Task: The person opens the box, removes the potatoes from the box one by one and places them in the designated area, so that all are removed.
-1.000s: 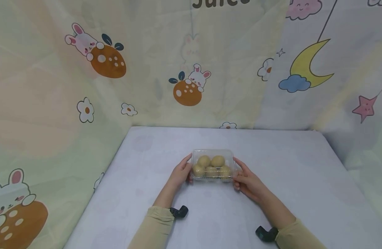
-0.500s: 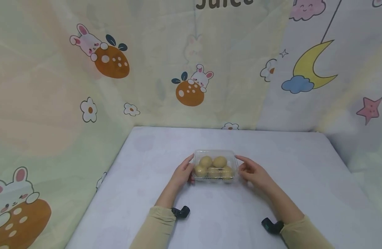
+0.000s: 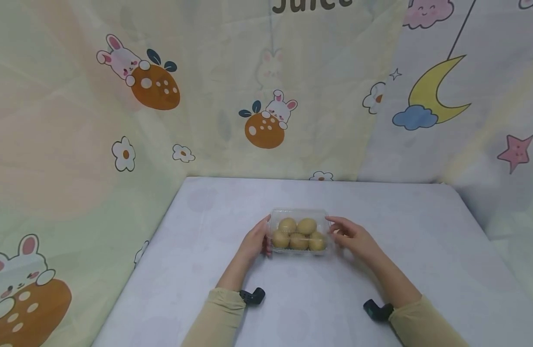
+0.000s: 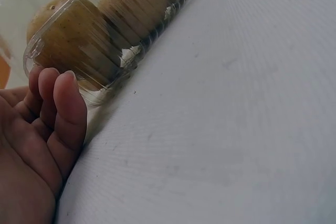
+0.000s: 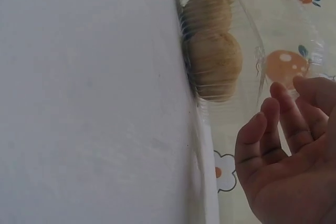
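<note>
Sitting on the pale tabletop [image 3: 310, 303], with a hand at each end, is the clear plastic box [image 3: 298, 215], somewhat toward the far side! Five round potatoes [image 3: 307, 225] show through the plastic from above, two in the far row and three in the near one, packed close together (whether the lid is pressed fully down, I cannot tell). Over to the left end, and the left hand [image 3: 253, 242] is right up against it: fingers bent, lying close side by side, tips at the corner of the box. Its thumb is hard to make out, so I can't call whether that's a grip or simply a touch. Across to the right, the right hand [image 3: 355, 238] has its fingers loosely bent and slightly apart, not clamped, one fingertip at the far part of the box's right edge and the others just beside the plastic. Both arms reach in from the near side in tan sleeves [image 3: 220, 308], with black devices [image 3: 252, 296] at the wrists. Beyond the far edge of the table rises the printed backdrop [image 3: 206, 101]: rabbits on orange shapes at left and middle, a yellow moon [image 3: 416, 91] over a blue cloud, and a pink star [image 3: 516, 150] farther right.
</note>
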A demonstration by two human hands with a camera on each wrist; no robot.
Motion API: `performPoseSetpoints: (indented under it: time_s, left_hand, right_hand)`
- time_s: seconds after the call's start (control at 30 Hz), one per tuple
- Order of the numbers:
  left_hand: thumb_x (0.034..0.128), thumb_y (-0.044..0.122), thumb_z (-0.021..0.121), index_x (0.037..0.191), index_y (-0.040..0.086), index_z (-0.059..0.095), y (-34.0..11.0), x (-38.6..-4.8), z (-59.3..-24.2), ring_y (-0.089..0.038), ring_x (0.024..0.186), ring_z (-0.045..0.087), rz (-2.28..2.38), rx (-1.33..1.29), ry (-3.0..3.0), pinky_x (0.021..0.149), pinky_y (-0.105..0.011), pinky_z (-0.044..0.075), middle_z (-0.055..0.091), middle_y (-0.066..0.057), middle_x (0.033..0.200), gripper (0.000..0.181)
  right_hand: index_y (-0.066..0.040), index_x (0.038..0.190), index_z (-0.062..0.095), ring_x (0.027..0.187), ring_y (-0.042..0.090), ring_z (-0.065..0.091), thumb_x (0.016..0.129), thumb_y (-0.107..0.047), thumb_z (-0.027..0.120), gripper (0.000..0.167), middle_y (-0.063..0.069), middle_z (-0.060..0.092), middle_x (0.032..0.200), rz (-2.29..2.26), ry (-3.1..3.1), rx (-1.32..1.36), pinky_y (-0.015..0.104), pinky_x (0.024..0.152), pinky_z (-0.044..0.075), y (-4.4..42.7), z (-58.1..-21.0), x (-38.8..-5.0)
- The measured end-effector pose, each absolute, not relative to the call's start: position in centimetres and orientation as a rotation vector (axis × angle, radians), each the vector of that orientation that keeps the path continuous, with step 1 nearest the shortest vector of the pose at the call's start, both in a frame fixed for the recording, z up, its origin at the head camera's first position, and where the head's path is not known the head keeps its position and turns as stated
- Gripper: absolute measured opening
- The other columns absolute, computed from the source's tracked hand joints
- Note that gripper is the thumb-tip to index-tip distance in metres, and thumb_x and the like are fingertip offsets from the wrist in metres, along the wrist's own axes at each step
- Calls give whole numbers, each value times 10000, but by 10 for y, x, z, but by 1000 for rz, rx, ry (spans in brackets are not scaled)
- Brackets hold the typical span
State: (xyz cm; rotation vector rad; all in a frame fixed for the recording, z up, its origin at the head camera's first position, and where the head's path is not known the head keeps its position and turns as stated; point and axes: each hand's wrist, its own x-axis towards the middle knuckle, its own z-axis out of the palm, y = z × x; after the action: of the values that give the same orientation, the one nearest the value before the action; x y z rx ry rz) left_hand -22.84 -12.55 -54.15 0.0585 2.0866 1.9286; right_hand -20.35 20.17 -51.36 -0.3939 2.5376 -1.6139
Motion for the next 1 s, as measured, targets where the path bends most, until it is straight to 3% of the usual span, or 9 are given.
performPoseSetpoints:
  time_s: [0.17,0.3,0.5,0.77,1.0]
  left_hand:
    - [965,699,323,1534,258,360,-126,-230,-544,-147,596,551,1919,87,2096,564,-318,578,537,-2,716,721]
    - [978,681,318,1539,236,350,-126,-230,-543,-138,589,541,1920,104,2093,556,-318,577,527,1,717,717]
    - [998,642,326,1532,288,361,-125,-229,-542,-135,600,533,1923,99,2088,564,-315,576,519,4,724,642]
    - [1004,610,364,1523,309,373,-125,-228,-542,-145,598,533,1936,91,2078,567,-313,576,513,-15,727,600]
    - [1007,601,367,1539,270,353,-126,-226,-539,-152,595,547,1904,124,2129,572,-333,586,514,-24,728,627]
  right_hand:
    - [-217,1446,504,835,337,619,970,-258,632,495,88,660,1183,-1623,2555,-398,351,660,569,203,-508,-211]
    - [-237,1454,490,840,363,610,982,-228,610,487,163,652,1215,-1654,2546,-401,386,690,577,202,-502,-220]
    - [-187,1469,449,881,414,593,1002,-189,572,483,216,621,1283,-1710,2521,-381,309,700,573,201,-492,-233]
    - [-174,1482,444,785,260,577,1018,-235,548,479,162,633,1275,-1793,2517,-364,252,680,541,200,-488,-251]
    - [-153,1478,457,749,211,560,1020,-263,546,479,189,545,1252,-1771,2580,-307,333,685,541,196,-485,-260]
